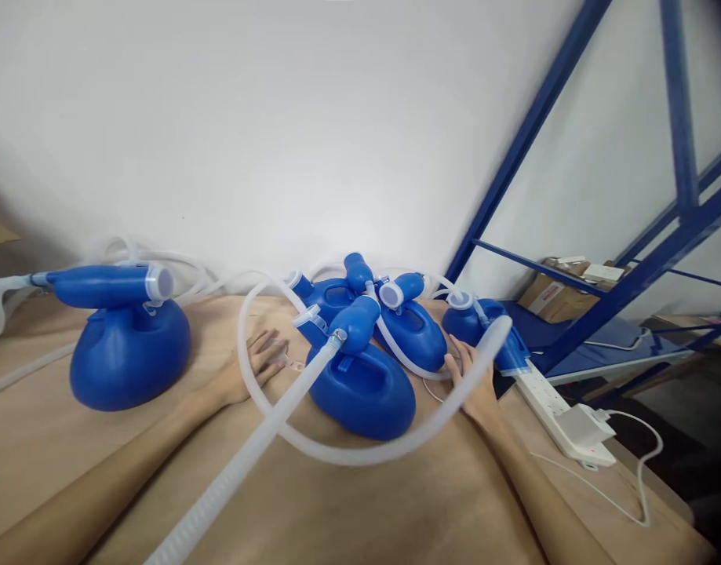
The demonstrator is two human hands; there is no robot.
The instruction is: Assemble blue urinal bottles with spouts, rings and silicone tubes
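Observation:
A blue plastic urinal bottle (365,396) rests on the tabletop in front of me, between my hands. Its clear flexible hose (360,455) loops in front of it, and a ribbed length runs towards me. My left hand (255,365) lies on the table left of this bottle, fingers apart and holding nothing; a small clear plastic piece (294,363) is by its fingertips. To the right, my right hand (475,384) reaches beside a second blue bottle (422,345), fingers spread. The hose crosses in front of that hand and partly hides it.
Another blue bottle (128,361) stands at the left, and several more crowd against the white wall (313,141). A white power strip (545,400) with a plugged-in charger (584,425) lies at the right. Beyond is a blue metal rack (507,173) holding a cardboard box (551,297).

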